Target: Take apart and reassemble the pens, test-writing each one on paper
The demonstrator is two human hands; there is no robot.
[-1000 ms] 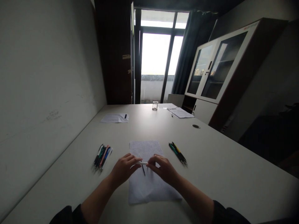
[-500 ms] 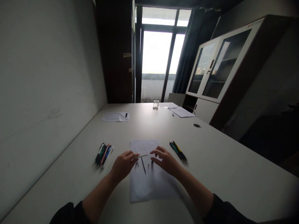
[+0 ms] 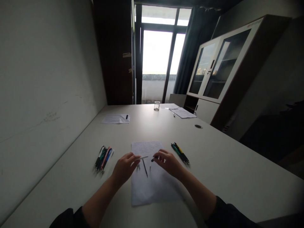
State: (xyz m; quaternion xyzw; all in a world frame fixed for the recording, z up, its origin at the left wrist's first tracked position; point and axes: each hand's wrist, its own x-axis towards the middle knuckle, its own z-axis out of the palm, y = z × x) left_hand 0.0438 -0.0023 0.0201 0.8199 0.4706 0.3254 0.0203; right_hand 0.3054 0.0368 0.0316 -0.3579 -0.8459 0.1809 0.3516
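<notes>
My left hand (image 3: 125, 164) is closed around a white pen barrel (image 3: 143, 157), which points right. Across a small gap, the fingers of my right hand (image 3: 167, 161) pinch a short dark pen part (image 3: 154, 158); its exact kind is too small to tell. Both hands are over a lined sheet of paper (image 3: 147, 193). A thin dark pen refill (image 3: 145, 168) lies slantwise on that sheet between them. Close by are a small light piece (image 3: 150, 165) and another small piece (image 3: 138, 166) partly under my left hand, both too small to name.
Several pens (image 3: 103, 159) lie bunched on the left, and several green, yellow and dark pens (image 3: 180, 153) on the right. Farther back are a glass cup (image 3: 156, 106), a paper stack (image 3: 184, 113), a plastic-covered paper (image 3: 116, 119) and a round table hole (image 3: 198, 126). A wall borders the left side.
My right fingers have closed on the short dark part, which stood on the paper before and is now lifted. The left hand still holds the white barrel. The view has shifted slightly.
</notes>
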